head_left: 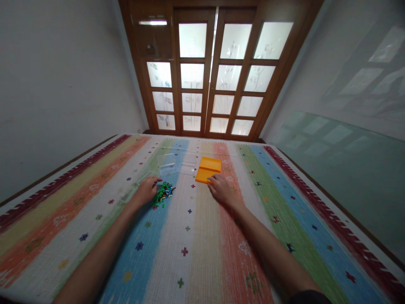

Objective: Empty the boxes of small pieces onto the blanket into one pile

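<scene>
My left hand [148,188] is at the left edge of a loose pile of small plastic bricks [163,192], mostly green with blue, dark and pale ones. Its fingers are bent and close together over the pile; whatever they may pinch is too small to make out. My right hand [220,188] is at the near right corner of an orange plastic box [210,163], which lies opened flat in two shallow halves. The fingers are curled onto the near edge of the box, and the fingertips partly hide that corner.
Behind the bricks stand a clear plastic box [168,169] and a clear tray [186,169]. Another clear lid-like piece [128,195] lies left of my left hand. A striped cloth [177,236] covers the table. Beyond its far edge are wooden glazed doors [205,95].
</scene>
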Demonstrator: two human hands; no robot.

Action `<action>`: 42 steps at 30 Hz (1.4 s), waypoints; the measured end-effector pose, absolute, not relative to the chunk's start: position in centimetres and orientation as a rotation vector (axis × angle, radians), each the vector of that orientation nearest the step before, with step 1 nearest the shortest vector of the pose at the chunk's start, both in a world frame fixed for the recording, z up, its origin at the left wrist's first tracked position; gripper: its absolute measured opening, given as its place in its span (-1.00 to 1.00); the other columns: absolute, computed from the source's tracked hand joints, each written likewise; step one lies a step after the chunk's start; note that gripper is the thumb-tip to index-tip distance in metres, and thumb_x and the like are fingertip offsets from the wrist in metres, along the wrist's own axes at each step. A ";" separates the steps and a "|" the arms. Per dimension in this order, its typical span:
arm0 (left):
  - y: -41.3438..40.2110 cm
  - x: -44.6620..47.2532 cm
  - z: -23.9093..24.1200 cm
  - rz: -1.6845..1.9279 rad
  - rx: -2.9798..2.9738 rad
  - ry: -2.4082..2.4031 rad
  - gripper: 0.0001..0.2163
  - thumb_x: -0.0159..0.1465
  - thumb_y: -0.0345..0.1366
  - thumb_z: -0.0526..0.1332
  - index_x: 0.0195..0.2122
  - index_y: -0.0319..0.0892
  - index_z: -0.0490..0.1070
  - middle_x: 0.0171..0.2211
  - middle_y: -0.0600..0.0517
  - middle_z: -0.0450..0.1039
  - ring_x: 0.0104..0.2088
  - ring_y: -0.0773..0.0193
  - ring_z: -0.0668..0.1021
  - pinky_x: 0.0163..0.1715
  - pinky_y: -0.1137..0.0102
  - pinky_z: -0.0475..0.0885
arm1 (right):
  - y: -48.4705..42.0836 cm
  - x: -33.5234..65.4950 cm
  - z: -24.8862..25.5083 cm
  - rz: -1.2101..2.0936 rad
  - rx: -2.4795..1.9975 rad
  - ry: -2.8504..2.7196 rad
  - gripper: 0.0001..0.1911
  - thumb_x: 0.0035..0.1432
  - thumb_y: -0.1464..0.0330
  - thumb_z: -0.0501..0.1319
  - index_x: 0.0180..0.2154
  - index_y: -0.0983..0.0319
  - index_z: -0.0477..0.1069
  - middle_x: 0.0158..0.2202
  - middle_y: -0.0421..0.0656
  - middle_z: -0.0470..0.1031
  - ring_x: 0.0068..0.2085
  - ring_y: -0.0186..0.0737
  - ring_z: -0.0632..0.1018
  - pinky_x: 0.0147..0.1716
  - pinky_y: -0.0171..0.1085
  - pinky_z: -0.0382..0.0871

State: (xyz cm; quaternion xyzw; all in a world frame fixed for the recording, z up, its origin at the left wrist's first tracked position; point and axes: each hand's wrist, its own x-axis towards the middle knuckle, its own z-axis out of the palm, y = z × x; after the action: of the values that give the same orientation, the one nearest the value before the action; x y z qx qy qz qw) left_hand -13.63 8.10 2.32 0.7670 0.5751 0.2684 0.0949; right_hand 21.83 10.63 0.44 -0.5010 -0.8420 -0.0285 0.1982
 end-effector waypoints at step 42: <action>6.6 -13.0 1.2 0.771 2.303 1.618 -0.83 0.25 -0.22 0.10 -0.33 -0.13 0.45 -0.22 -0.09 0.52 -0.12 0.08 0.53 0.02 0.17 0.40 | -1.5 27.5 -1.0 0.096 -1.084 -2.156 -0.82 0.30 0.44 0.12 -0.22 0.19 0.51 -0.12 0.00 0.48 -0.09 -0.07 0.49 -0.11 -0.05 0.44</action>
State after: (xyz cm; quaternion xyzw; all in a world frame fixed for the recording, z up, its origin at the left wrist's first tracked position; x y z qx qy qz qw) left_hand -12.99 6.62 1.18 0.7842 0.5511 0.2625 0.1114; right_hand 27.54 -1.48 -1.03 -0.4197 -0.8345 0.0370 0.3551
